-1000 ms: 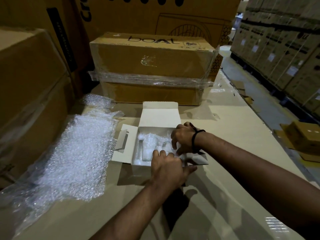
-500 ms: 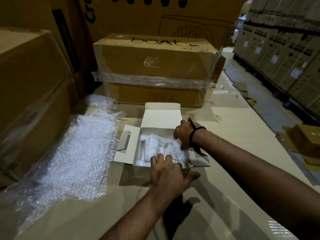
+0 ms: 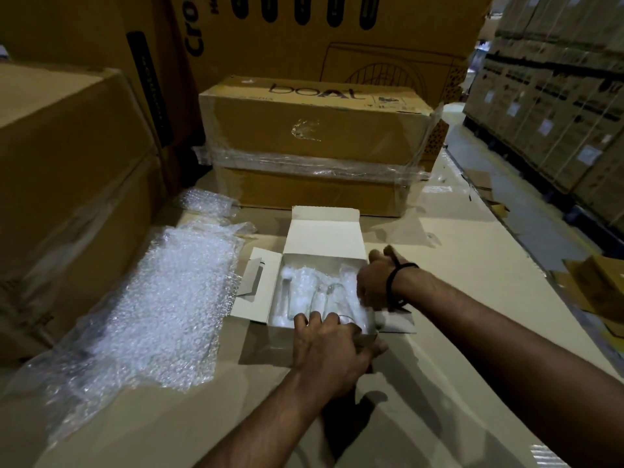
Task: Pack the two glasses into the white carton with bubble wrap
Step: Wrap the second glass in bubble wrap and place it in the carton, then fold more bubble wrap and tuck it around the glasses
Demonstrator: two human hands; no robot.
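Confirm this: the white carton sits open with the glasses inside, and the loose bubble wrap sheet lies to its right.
Wrong side: the head view shows the loose bubble wrap sheet left of the white carton, which is open with the glasses inside.
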